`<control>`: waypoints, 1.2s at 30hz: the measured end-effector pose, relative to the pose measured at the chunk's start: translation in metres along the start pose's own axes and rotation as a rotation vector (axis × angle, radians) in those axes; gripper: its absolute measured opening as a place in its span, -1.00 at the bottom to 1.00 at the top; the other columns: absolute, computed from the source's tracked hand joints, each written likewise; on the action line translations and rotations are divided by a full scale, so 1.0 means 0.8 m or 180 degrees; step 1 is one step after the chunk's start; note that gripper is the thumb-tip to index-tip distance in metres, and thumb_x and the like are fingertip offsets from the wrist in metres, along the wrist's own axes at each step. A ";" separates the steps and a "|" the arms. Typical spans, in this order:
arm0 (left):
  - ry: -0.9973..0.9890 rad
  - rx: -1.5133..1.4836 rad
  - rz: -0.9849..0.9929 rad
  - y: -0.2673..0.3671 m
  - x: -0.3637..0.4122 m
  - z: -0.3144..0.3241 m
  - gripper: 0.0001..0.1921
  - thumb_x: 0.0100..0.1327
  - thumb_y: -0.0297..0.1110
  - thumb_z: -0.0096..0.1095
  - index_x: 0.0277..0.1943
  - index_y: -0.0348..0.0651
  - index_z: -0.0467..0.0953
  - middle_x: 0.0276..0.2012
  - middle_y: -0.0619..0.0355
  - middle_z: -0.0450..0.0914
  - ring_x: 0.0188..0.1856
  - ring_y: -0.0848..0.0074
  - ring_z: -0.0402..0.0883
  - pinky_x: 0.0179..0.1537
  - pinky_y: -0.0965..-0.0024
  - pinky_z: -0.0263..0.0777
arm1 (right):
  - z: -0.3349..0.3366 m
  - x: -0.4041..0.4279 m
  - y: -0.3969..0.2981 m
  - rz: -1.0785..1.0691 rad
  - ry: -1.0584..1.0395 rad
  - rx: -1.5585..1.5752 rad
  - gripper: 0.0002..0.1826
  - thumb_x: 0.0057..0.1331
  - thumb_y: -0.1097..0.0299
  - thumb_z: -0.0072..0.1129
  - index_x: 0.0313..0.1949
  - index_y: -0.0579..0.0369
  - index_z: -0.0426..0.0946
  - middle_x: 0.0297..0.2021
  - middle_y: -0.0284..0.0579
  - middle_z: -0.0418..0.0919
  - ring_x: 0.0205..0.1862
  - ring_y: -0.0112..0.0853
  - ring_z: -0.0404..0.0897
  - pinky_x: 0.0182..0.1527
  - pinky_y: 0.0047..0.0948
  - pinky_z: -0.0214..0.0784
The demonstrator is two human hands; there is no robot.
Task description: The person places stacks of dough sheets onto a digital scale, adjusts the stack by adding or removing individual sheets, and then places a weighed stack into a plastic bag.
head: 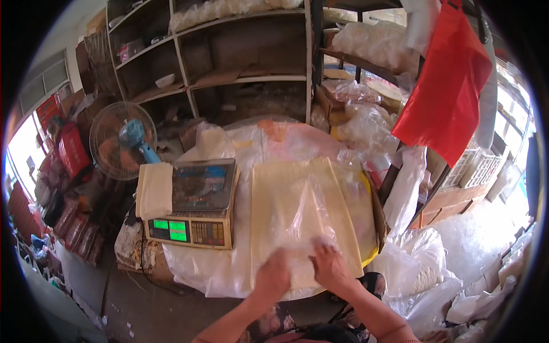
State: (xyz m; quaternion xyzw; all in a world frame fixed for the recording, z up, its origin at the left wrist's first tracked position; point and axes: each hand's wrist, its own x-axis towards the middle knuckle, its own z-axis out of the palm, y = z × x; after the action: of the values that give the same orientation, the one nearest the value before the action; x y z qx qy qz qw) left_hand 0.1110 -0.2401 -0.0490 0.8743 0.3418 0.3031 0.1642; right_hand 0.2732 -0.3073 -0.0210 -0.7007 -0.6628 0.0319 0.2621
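A clear plastic bag lies over a stack of pale yellow plastic sheets or bags. Its near end reaches my two hands, both blurred by motion. My left hand has its fingers curled at the bag's near left side. Across a short gap, my right hand pinches the clear film between thumb and fingers. Left of the stack stands a digital weighing scale with lit green displays. A folded cream bundle rests on the left part of its metal pan.
White plastic sheeting covers the work surface. A blue fan stands behind the scale at left. Wooden shelves rise at the back. A red bag hangs at right, above bagged goods on the floor.
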 end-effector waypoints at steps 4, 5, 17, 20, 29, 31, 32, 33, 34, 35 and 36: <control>-0.0430 -0.0250 -0.0311 -0.089 0.001 0.040 -0.52 0.09 -0.53 0.01 0.12 -0.33 0.23 -0.18 -0.22 0.45 -0.13 -0.01 0.49 -0.08 0.09 0.40 | 0.057 0.000 0.100 0.1082 0.0151 0.1521 -0.60 0.28 0.27 0.05 0.06 0.18 0.33 -0.15 0.07 0.53 -0.08 -0.14 0.54 -0.06 -0.30 0.38; -0.0643 -0.0342 -0.0532 -0.089 0.001 0.045 -0.43 0.09 -0.54 0.00 0.23 -0.27 0.17 -0.15 -0.22 0.45 -0.10 0.00 0.48 -0.05 0.08 0.38 | 0.058 -0.001 0.103 0.1104 0.0154 0.1490 -0.55 0.28 0.19 0.10 0.07 0.14 0.33 -0.20 -0.03 0.55 -0.12 -0.28 0.56 -0.07 -0.38 0.36; 0.0473 -0.1218 -0.0093 -0.011 0.054 -0.045 -0.27 -0.17 -0.52 0.42 0.15 -0.31 0.27 -0.21 0.06 0.45 -0.20 0.31 0.50 -0.13 0.41 0.39 | -0.058 0.041 0.030 0.0496 0.0340 0.3292 -0.22 -0.05 0.10 0.48 0.10 0.23 0.34 -0.19 -0.08 0.50 -0.13 -0.35 0.48 -0.05 -0.39 0.34; 0.1544 -0.0263 0.0419 -0.021 0.092 -0.046 -0.38 -0.22 -0.56 0.44 -0.01 -0.26 0.32 -0.07 0.03 0.39 -0.08 0.25 0.49 -0.03 0.36 0.36 | -0.071 0.069 0.018 0.0479 0.0653 0.1106 -0.22 -0.09 0.09 0.50 0.08 0.17 0.37 -0.12 -0.04 0.48 -0.08 -0.30 0.47 -0.02 -0.35 0.34; -0.0015 -0.2132 -0.0907 -0.096 0.058 0.062 -0.26 -0.13 -0.34 0.47 0.15 -0.19 0.26 0.01 -0.04 0.47 0.04 0.18 0.48 0.11 0.23 0.29 | 0.112 0.051 0.080 0.0472 0.0452 0.2042 -0.26 -0.08 0.21 0.46 0.09 0.14 0.34 -0.08 0.02 0.51 0.03 -0.14 0.47 0.06 -0.23 0.31; 0.0174 -0.1442 -0.1199 -0.099 0.053 0.077 -0.45 0.04 -0.31 0.31 0.12 -0.21 0.34 -0.06 0.05 0.55 -0.03 0.35 0.53 0.01 0.28 0.39 | 0.137 0.063 0.105 0.0499 0.0745 0.1431 -0.41 -0.06 0.28 0.41 -0.03 0.21 0.42 -0.20 0.06 0.55 -0.10 -0.12 0.54 -0.02 -0.25 0.37; 0.0172 -0.1428 -0.1236 -0.107 0.056 0.082 -0.45 0.04 -0.31 0.31 0.12 -0.21 0.34 -0.06 0.05 0.55 -0.03 0.35 0.53 0.01 0.28 0.39 | 0.129 0.072 0.098 0.0502 0.0712 0.1453 -0.41 -0.06 0.28 0.41 -0.03 0.21 0.42 -0.20 0.06 0.55 -0.10 -0.12 0.54 -0.02 -0.25 0.37; 0.0326 -0.2494 -0.1788 -0.114 0.060 0.083 -0.53 0.04 -0.38 0.27 0.05 -0.24 0.39 -0.12 0.04 0.57 -0.11 0.35 0.56 -0.10 0.31 0.44 | 0.108 0.088 0.086 0.1015 0.0243 0.1471 -0.50 -0.05 0.30 0.39 -0.13 0.25 0.45 -0.27 0.08 0.56 -0.17 -0.12 0.55 -0.09 -0.26 0.39; 0.0505 -0.3570 -0.2307 -0.117 0.066 0.082 -0.61 0.05 -0.45 0.23 -0.01 -0.28 0.44 -0.17 0.03 0.59 -0.19 0.35 0.60 -0.21 0.34 0.49 | 0.097 0.098 0.079 0.1510 -0.0218 0.1465 -0.58 -0.04 0.32 0.37 -0.22 0.28 0.48 -0.33 0.11 0.57 -0.25 -0.12 0.57 -0.16 -0.26 0.41; 0.0610 -0.3375 -0.2096 -0.113 0.072 0.080 -0.76 0.08 -0.53 0.16 -0.14 -0.32 0.50 -0.32 0.05 0.61 -0.39 0.42 0.60 -0.42 0.43 0.47 | 0.107 0.102 0.077 0.1114 0.0327 0.1829 -0.72 0.05 0.35 0.31 -0.40 0.31 0.46 -0.46 0.09 0.55 -0.39 -0.20 0.57 -0.33 -0.32 0.41; 0.0594 -0.3384 -0.2092 -0.108 0.070 0.076 -0.76 0.08 -0.53 0.16 -0.14 -0.32 0.50 -0.32 0.05 0.61 -0.39 0.42 0.60 -0.42 0.43 0.47 | 0.110 0.100 0.078 0.1127 0.0337 0.1821 -0.72 0.05 0.35 0.31 -0.40 0.31 0.46 -0.46 0.09 0.55 -0.39 -0.20 0.57 -0.33 -0.32 0.41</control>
State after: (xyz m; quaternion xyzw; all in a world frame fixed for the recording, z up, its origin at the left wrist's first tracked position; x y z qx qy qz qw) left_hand 0.1402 -0.1444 -0.1146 0.4925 0.4081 0.4402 0.6302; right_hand 0.3056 -0.2023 -0.0981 -0.7037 -0.4805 0.2252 0.4725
